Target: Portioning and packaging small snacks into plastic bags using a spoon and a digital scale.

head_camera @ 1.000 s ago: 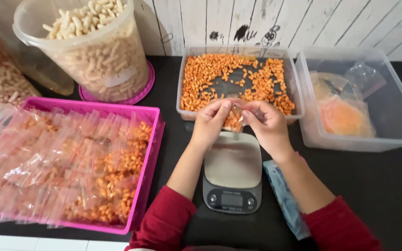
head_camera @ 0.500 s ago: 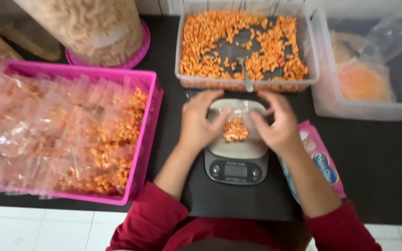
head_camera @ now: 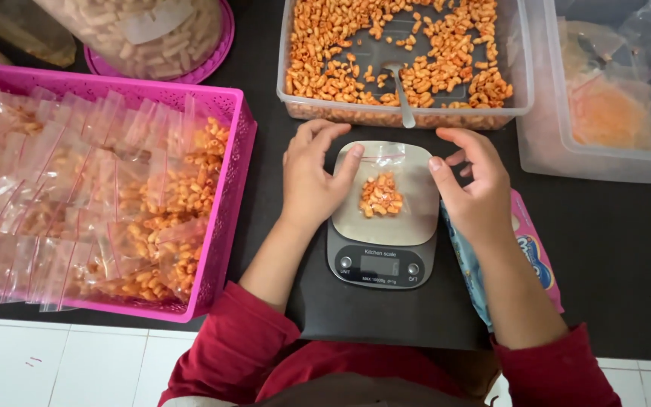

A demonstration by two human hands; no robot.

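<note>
A small clear zip bag of orange macaroni snacks (head_camera: pixel 382 188) lies flat on the platform of a grey kitchen scale (head_camera: pixel 383 260). My left hand (head_camera: pixel 310 181) rests at the scale's left edge with a fingertip on the bag's upper left corner. My right hand (head_camera: pixel 476 188) hovers at the scale's right edge, fingers apart, its fingertips at the bag's right side. Just beyond the scale stands a clear tub of loose orange snacks (head_camera: pixel 401 117) with a spoon (head_camera: pixel 401 94) in it.
A pink basket (head_camera: pixel 227 203) full of filled snack bags sits at the left. A clear tub (head_camera: pixel 544 143) holding bags with orange powder stands at the right. A pink-and-blue packet (head_camera: pixel 533 264) lies under my right wrist. A round tub of pale snacks (head_camera: pixel 152 38) is at the back left.
The bag was held up between both hands over the scale, then laid flat on the platform. Both hands have drawn apart to the scale's sides. The camera has tilted downward.
</note>
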